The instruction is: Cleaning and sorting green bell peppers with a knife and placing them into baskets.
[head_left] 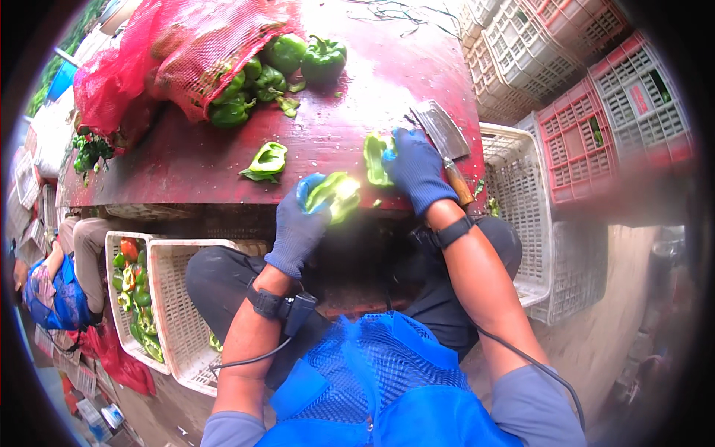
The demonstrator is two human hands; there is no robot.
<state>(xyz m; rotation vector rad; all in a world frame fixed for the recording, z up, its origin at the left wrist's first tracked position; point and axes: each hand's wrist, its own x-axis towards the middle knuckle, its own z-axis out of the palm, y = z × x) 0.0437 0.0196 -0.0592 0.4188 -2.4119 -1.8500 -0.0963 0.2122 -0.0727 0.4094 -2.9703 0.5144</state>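
My left hand, in a dark blue glove, is closed on a cut green pepper piece at the table's near edge. My right hand, gloved alike, grips another cut green pepper piece just above the red table. Under and beside the right hand lies a cleaver, its wooden handle toward me. A further cut pepper piece rests on the table to the left. Whole green peppers spill from a red mesh sack at the far left.
The red table spans the front. By my left leg stand a white crate and a crate of peppers. To my right is another white crate; stacked crates rise behind it. Another person sits far left.
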